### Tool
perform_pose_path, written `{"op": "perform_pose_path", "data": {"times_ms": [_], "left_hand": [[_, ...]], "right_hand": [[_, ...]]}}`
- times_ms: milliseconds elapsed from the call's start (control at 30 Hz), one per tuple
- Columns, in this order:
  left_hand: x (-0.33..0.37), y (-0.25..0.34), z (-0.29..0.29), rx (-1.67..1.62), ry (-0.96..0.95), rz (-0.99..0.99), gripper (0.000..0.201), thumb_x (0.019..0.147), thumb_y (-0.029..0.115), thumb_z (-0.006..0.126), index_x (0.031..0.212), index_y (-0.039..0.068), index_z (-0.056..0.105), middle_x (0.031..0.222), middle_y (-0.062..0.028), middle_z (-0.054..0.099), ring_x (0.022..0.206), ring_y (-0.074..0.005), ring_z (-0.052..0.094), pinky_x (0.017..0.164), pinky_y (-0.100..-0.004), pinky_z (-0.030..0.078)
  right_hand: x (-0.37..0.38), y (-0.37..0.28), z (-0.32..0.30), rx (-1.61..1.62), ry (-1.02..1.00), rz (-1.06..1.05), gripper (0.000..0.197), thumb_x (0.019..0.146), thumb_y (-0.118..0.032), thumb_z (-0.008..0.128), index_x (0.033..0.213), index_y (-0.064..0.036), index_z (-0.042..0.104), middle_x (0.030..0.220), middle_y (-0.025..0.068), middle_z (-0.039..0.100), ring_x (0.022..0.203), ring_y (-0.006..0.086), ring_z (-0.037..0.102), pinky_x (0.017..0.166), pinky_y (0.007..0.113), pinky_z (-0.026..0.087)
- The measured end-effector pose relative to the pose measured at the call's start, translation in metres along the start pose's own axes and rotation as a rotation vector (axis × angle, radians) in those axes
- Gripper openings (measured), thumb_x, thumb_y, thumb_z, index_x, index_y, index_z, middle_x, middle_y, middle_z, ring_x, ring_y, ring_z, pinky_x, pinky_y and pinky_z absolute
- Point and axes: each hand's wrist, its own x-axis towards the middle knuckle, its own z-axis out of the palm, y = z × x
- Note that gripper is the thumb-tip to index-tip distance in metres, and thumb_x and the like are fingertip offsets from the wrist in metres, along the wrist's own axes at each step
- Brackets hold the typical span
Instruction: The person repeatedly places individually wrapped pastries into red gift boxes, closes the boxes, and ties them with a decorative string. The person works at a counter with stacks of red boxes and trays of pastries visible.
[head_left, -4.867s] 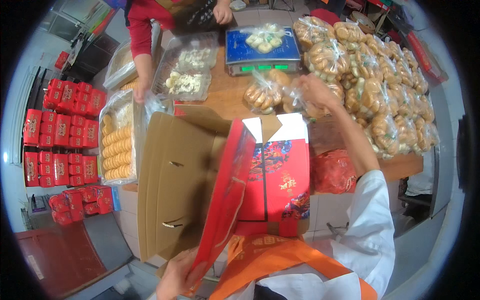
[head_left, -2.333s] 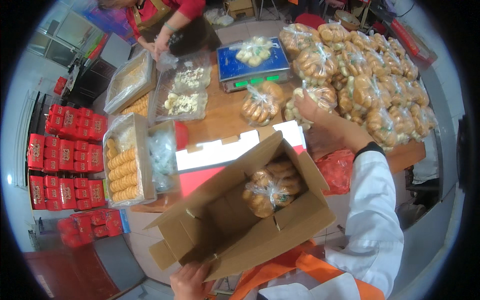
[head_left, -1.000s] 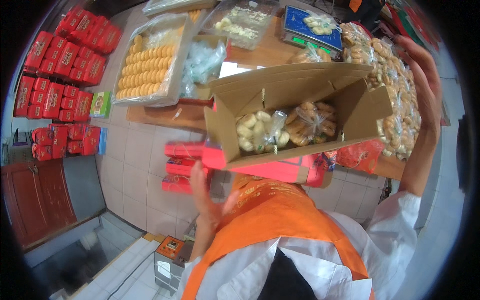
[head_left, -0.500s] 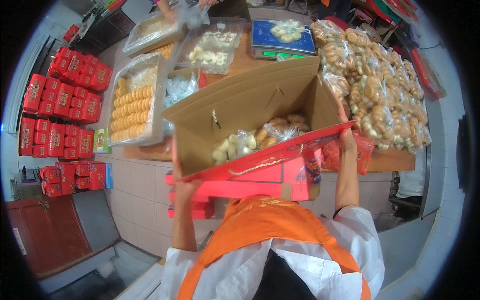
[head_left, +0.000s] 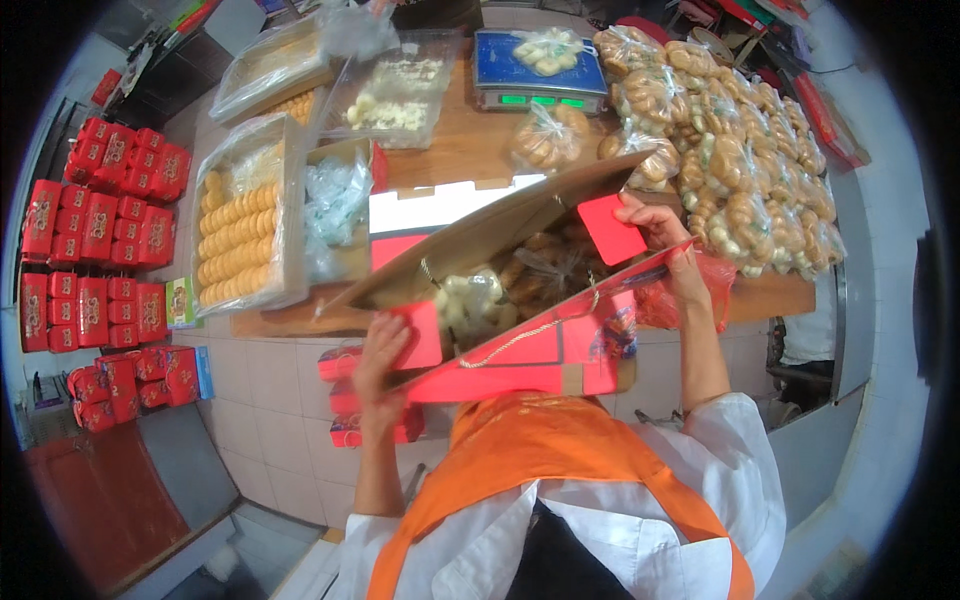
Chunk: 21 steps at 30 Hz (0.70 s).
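Between my hands a red gift box (head_left: pixel 520 335) with a brown cardboard inside stands open and slanted, its left end nearer me. Cord handles hang on its long walls. My left hand (head_left: pixel 383 358), somewhat blurred, holds the left end, where a red end flap (head_left: pixel 424 335) is bent inward. At the far right corner my right hand (head_left: pixel 662 240) grips the box beside the other folded-in red flap (head_left: pixel 612 230). Inside lie a clear bag of pale pieces (head_left: pixel 468 305) and bags of brown pastries (head_left: pixel 545 270), partly shaded by the walls.
Behind stand a tray of round biscuits (head_left: pixel 238 235), a tray with white pieces (head_left: pixel 395 100) and a blue scale (head_left: pixel 540 75) bearing a bag. Bagged pastries (head_left: pixel 740 170) are piled right. Red boxes (head_left: pixel 95 225) are stacked left; more red packages (head_left: pixel 375 395) sit below.
Both end flaps have been folded inward and the box opening has narrowed. My hands have shifted from the sides onto the flaps. A bag of pastries and a white-topped box behind have come into view.
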Motion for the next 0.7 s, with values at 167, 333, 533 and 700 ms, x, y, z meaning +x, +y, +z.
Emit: {"op": "perform_pose_path", "data": {"times_ms": [167, 333, 533, 700], "left_hand": [[0.007, 0.005, -0.005, -0.004, -0.022, 0.059, 0.058, 0.084, 0.046, 0.042, 0.111, -0.002, 0.058, 0.120, -0.0163, 0.054, 0.121, -0.0356, 0.041, 0.105, -0.0471, 0.024], [-0.001, -0.003, -0.005, -0.084, 0.009, -0.015, 0.049, 0.084, 0.034, 0.042, 0.111, -0.003, 0.058, 0.118, -0.0160, 0.055, 0.122, -0.0334, 0.041, 0.104, -0.0450, 0.024], [-0.004, 0.020, 0.009, -0.292, 0.346, -0.451, 0.042, 0.082, 0.011, 0.049, 0.123, -0.001, 0.047, 0.126, -0.0170, 0.046, 0.122, -0.0268, 0.039, 0.101, -0.0396, 0.030], [0.037, 0.065, 0.024, 0.009, 0.507, -0.480, 0.049, 0.079, 0.000, 0.050, 0.127, 0.001, 0.041, 0.128, -0.0175, 0.043, 0.119, -0.0290, 0.041, 0.096, -0.0406, 0.034]], "right_hand": [[-0.006, -0.003, -0.004, 0.121, -0.053, 0.081, 0.067, 0.076, -0.059, 0.058, 0.108, -0.0012, 0.048, 0.119, 0.0174, 0.053, 0.127, 0.0257, 0.034, 0.104, 0.040, 0.025], [-0.003, 0.001, -0.012, 0.105, 0.039, 0.103, 0.057, 0.080, -0.035, 0.059, 0.121, -0.0013, 0.038, 0.119, 0.0168, 0.052, 0.120, 0.0225, 0.041, 0.098, 0.037, 0.035], [0.021, -0.031, 0.016, 0.148, 0.244, 0.180, 0.083, 0.077, -0.020, 0.061, 0.141, -0.0041, 0.011, 0.140, 0.0133, 0.025, 0.114, 0.0206, 0.043, 0.096, 0.033, 0.036], [0.021, -0.020, -0.024, -0.013, 0.005, 0.303, 0.082, 0.077, -0.017, 0.059, 0.141, -0.0039, 0.010, 0.143, 0.0102, 0.020, 0.112, 0.0172, 0.041, 0.098, 0.031, 0.031]]}}
